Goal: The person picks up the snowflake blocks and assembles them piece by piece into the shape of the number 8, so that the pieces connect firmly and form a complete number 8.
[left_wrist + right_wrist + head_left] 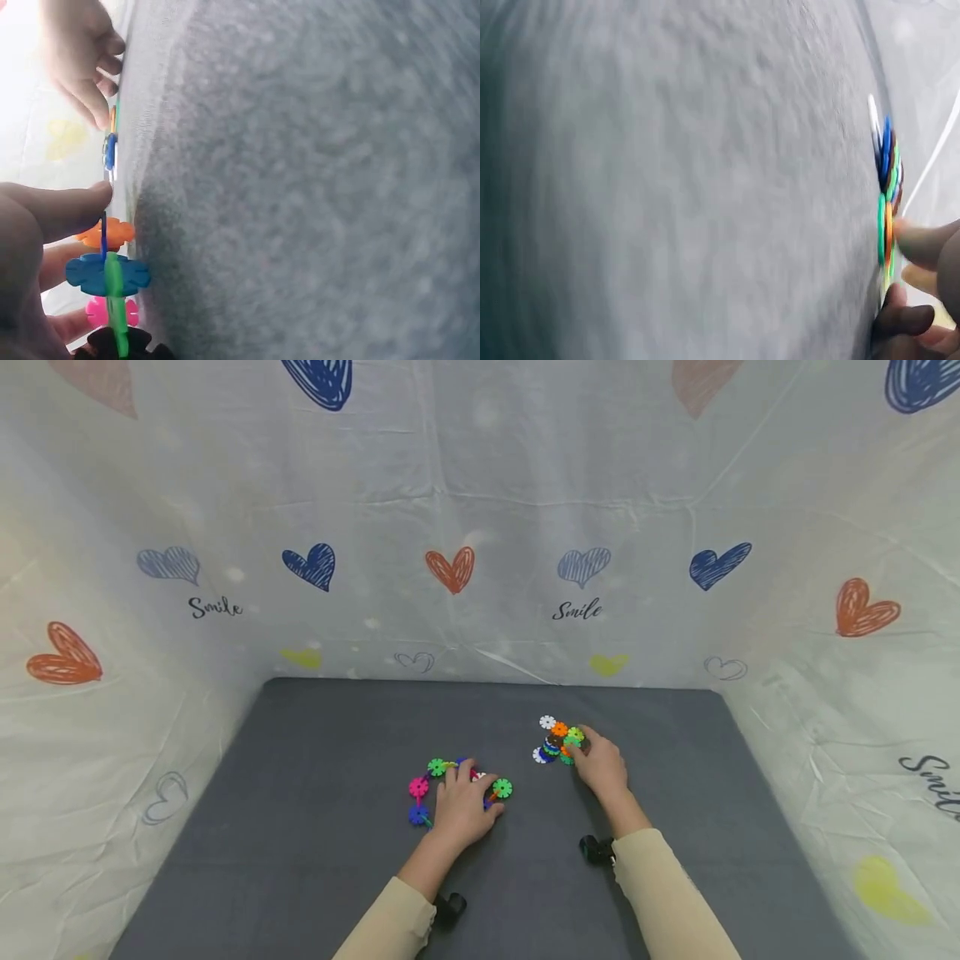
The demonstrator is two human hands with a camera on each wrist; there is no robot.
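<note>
A ring of linked plastic snowflake discs (418,787) in pink, blue, green and other colours lies on the grey table. My left hand (461,806) spreads over it, fingertips on its far side and thumb by its near right side, partly hiding it. In the left wrist view the thumb and fingers flank upright blue (90,277) and orange discs (112,232). Farther right is a loose pile of snowflake discs (551,747), some overlapping. At its right edge my right hand (602,768) pinches a green disc (573,742) between thumb and forefinger.
The grey table (337,718) ends at a far edge against a white curtain (510,527) printed with hearts, which also hangs at both sides. Black wrist cameras (450,910) sit below both hands, near the cream sleeves (667,893).
</note>
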